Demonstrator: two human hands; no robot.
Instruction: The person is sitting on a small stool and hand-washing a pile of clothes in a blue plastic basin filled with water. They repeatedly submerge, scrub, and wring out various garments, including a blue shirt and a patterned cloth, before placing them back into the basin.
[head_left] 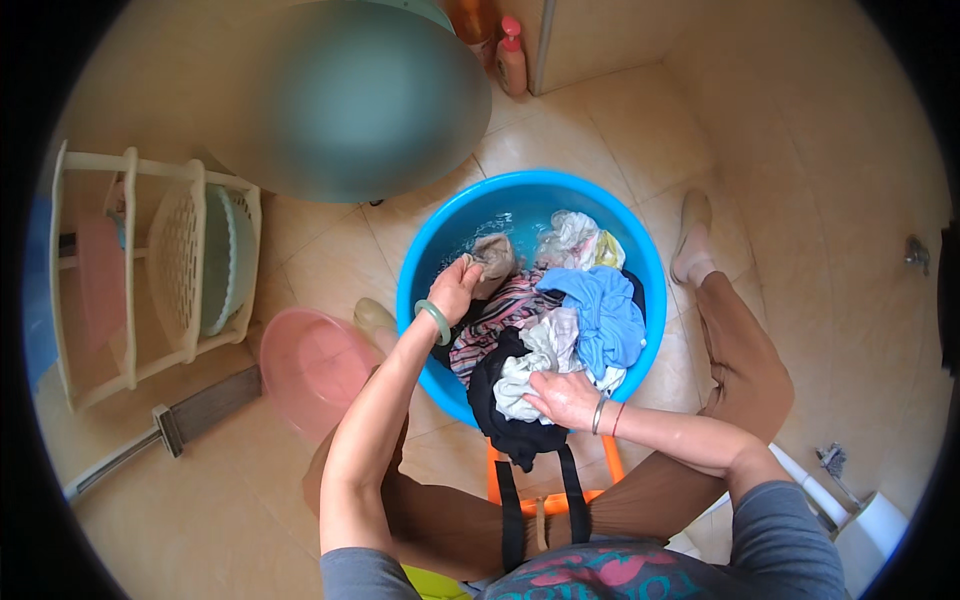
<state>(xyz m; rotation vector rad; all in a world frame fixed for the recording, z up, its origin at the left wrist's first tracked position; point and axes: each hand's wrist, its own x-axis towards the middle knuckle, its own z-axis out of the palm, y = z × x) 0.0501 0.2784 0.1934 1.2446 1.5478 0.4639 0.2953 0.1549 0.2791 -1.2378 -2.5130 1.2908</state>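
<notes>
A large round blue tub (655, 300) stands on the floor between my knees, with wet clothes and some water in it. My left hand (456, 288), a green bangle on its wrist, is closed on a greyish-beige cloth (494, 262) at the tub's left side. Over the near part, my right hand (566, 400) grips a white cloth (513, 385), its fingers partly hidden. Between the hands lie a striped garment (510, 312) and a black garment (487, 388), which hangs over the near rim. A light blue garment (603, 315) and a white and yellow cloth (575, 238) lie farther right.
A pink basin (315, 365) stands left of the tub, beside a floor squeegee (215, 405). A cream rack (130, 265) holds basins at the far left. A blurred greenish round shape (360, 110) looms at the top. A pink pump bottle (511, 60) stands at the back. An orange stool (610, 462) is near me.
</notes>
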